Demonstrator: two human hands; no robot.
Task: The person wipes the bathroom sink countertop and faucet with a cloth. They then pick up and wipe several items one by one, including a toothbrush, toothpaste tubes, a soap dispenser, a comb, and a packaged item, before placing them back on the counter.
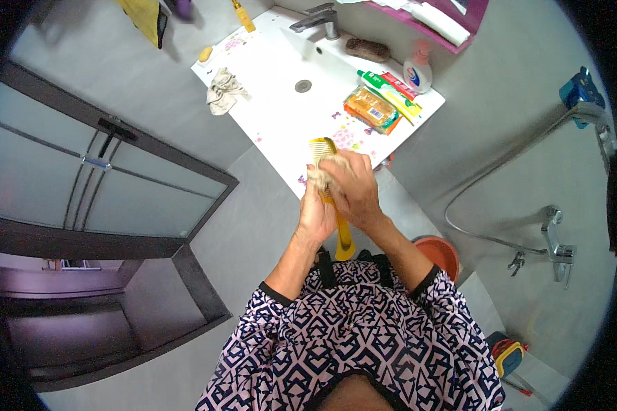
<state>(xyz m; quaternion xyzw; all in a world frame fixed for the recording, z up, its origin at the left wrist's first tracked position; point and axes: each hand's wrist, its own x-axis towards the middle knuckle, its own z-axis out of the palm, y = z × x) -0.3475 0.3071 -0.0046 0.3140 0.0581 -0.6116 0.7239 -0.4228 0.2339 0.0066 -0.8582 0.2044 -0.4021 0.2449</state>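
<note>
A yellow comb [344,236] with a dark edge is held upright in front of my body, near the front edge of the washbasin counter. Its toothed end points toward the sink and its handle toward me. My left hand [314,214] is closed around the comb's middle from the left. With my right hand [356,186] I press a crumpled cream cloth [319,179] against the toothed part. The fingers and the cloth hide much of the comb's middle.
On the white washbasin counter [271,116] lie a second crumpled cloth [224,92], an orange packet [371,109], a green-and-yellow tube [391,96] and a brown brush [367,49]. A pump bottle [418,72] stands near the faucet [319,20]. An orange-red basin [437,255] sits low at right.
</note>
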